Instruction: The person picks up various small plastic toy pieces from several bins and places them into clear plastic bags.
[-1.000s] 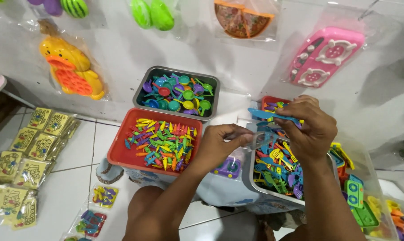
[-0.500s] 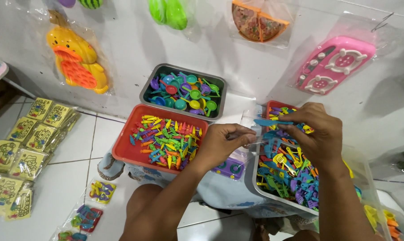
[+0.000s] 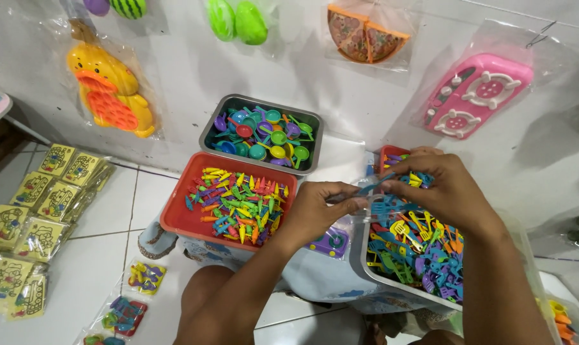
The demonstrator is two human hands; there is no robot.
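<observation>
Your left hand (image 3: 318, 211) and right hand (image 3: 440, 188) pinch a small clear bag (image 3: 366, 201) between them, the right also gripping a blue toy utensil (image 3: 374, 185), above the tray (image 3: 366, 262) of mixed utensils. Beside it, the red tray (image 3: 177, 220) holds small colourful pieces; the grey tray (image 3: 208, 134) holds toy pans.

Three trays grouped ahead on the lap: one tray of toy carrots (image 3: 229, 204) at left, a metal tray of toy cups (image 3: 262, 133) behind it against the wall, a tray of toy utensils (image 3: 414, 246) at right. Between the carrot and utensil trays, left hand (image 3: 318, 214) and right hand (image 3: 443, 188) close together over a clear bag (image 3: 360, 204). On the floor far left, stacked packets (image 3: 30, 211); hung on the wall behind, a duck toy (image 3: 107, 89) left, a toy stove (image 3: 478, 96) right.
</observation>
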